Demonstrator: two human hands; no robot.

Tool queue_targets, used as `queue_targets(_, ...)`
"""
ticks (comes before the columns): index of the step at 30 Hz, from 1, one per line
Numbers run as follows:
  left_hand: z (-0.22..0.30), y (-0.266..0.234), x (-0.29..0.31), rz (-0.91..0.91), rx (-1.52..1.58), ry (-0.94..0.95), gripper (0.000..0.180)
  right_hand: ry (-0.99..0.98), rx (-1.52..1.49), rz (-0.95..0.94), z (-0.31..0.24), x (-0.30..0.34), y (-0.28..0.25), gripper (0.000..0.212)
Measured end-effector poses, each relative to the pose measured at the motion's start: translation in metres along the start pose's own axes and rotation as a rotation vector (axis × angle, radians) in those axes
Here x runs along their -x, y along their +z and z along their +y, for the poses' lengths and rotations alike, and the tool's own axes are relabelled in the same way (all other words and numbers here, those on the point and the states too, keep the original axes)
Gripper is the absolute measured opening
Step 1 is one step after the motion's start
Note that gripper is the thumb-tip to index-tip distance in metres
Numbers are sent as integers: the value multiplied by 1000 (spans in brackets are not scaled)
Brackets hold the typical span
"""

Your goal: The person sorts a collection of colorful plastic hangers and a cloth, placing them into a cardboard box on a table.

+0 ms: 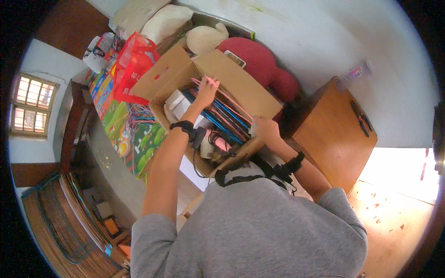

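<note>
While left hand [206, 95] grips pink hanger [234, 105], box [241, 83] bottom hidden.

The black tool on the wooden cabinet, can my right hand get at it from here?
Probably yes, with a stretch: nothing visible stands between your right hand and the black tool across the wooden cabinet, though the hand seems busy at the cardboard box.

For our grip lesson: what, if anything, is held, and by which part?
Left hand: thin pink item, likely a hanger, near one end. Right hand: cannot tell.
</note>
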State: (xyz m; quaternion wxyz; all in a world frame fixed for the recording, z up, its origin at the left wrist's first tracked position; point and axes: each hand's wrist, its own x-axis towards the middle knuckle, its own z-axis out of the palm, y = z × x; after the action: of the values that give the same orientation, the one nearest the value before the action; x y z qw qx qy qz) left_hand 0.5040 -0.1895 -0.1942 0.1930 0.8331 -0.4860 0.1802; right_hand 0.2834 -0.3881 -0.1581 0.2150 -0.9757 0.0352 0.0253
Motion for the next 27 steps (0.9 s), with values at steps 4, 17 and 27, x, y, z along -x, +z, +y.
queue_targets(4, -8, 1, 6, -138, 453, -631, 40, 6, 148, -3, -11, -17, 20, 18)
queue_targets(17, 18, -54, -23, 89, 1421, -1166, 52, -238, 59, -68, 5, -30, 20, 16)
queue_targets(27, 15, -18, -10, 61, 398, -1050, 49, -114, -199, -167, 19, -79, -36, 28)
